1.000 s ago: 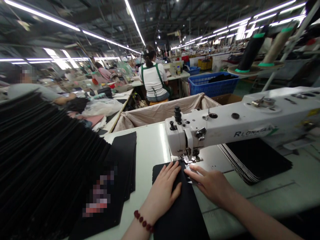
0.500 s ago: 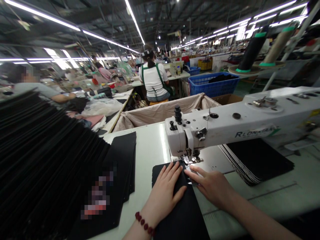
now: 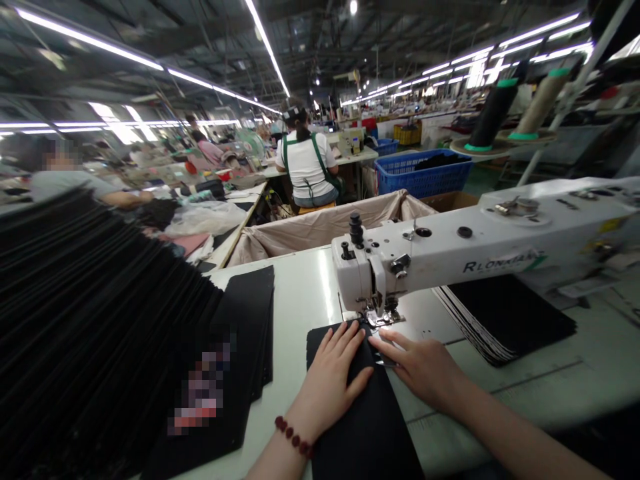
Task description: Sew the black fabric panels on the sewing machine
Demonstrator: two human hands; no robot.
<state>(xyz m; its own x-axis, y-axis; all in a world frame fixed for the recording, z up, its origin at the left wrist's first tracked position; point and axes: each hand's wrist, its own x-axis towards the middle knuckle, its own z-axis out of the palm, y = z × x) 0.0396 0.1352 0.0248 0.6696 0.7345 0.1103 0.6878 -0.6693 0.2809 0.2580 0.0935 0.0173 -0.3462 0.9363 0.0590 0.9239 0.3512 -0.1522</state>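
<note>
A black fabric panel point(image 3: 370, 420) lies lengthwise on the table, its far end at the presser foot point(image 3: 383, 319) of a white sewing machine point(image 3: 425, 237). My left hand point(image 3: 336, 373) rests flat on the panel, fingers extended toward the needle and thumb apart. Beside the panel's right edge, my right hand point(image 3: 425, 370) has its index fingertip at the edge close to the foot. Metal tips of what look like thread snips point(image 3: 384, 362) stick out from under its curled fingers; their handle is hidden in the palm.
A tall stack of black panels point(image 3: 100, 320) fills the left side. More cut pieces point(image 3: 510, 317) lie under the machine arm. Behind the table are a fabric-lined bin point(image 3: 300, 235), a blue basket point(image 3: 425, 177) and a seated person point(image 3: 307, 163). Thread cones point(image 3: 493, 117) stand at right.
The camera view has shifted slightly, so the machine and thread cones appear a little farther left. Both hands and the panel keep nearly the same position at the foot.
</note>
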